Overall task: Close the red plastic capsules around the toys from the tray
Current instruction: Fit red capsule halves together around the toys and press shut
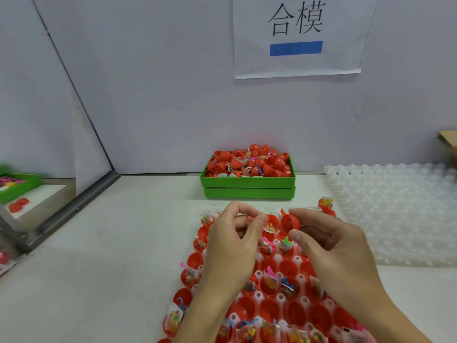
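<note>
With your right hand (329, 240) pinching the cap (289, 222) and your left hand (235, 233) pinching the filled half (270, 223), line up the rims squarely, then press.

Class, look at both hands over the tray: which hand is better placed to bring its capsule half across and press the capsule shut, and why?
Probably the right hand: it pinches an empty red half with its open side facing the left hand, which holds the toy-filled half close beside it.

White paper sign (298, 37) with black characters and a blue bar, hanging on the grey wall (160, 95). Empty translucent moulded tray (400, 214) lying at right on the white tabletop (111, 256). Cardboard box corner (448, 142) showing far right.
</note>
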`<state>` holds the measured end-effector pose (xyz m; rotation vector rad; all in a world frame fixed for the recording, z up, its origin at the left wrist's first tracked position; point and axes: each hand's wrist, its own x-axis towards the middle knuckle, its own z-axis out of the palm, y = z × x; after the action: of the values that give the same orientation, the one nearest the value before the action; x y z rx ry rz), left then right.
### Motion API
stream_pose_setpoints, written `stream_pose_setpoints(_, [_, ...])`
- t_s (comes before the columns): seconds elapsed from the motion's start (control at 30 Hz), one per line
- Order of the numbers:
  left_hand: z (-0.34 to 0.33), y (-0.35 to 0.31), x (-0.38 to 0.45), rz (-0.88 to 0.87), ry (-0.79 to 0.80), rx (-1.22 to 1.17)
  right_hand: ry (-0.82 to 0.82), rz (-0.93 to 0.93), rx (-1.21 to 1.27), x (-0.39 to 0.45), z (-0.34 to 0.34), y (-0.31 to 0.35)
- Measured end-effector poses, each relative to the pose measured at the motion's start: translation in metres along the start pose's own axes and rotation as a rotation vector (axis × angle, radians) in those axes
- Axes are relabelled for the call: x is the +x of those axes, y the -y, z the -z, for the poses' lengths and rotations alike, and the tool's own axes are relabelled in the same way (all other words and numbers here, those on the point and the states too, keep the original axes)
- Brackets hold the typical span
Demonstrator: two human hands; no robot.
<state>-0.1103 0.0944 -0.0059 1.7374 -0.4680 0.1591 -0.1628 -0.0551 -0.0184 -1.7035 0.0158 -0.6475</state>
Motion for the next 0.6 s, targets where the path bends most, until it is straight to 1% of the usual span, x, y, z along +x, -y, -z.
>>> stream_pose_setpoints(0.3, [-0.0011,0.0034,0.0011,-0.027,-0.047,0.06,0.032,-0.009,0.044,-0.0023,-0.0012,0.0028])
stream_pose_setpoints(0.5, [-0.0002,0.007,0.0015,-0.094,-0.105,0.214,0.066,-0.025,0.078,-0.0033,-0.0021,0.0056])
stream_pose_setpoints(0.53, [0.0002,0.007,0.0018,-0.084,-0.109,0.214,0.061,-0.032,0.09,-0.0029,-0.002,0.0054])
stream_pose_setpoints(0.6, [0.0007,0.007,0.0028,-0.038,-0.085,0.137,0.054,-0.046,0.119,-0.0021,-0.0015,0.0053])
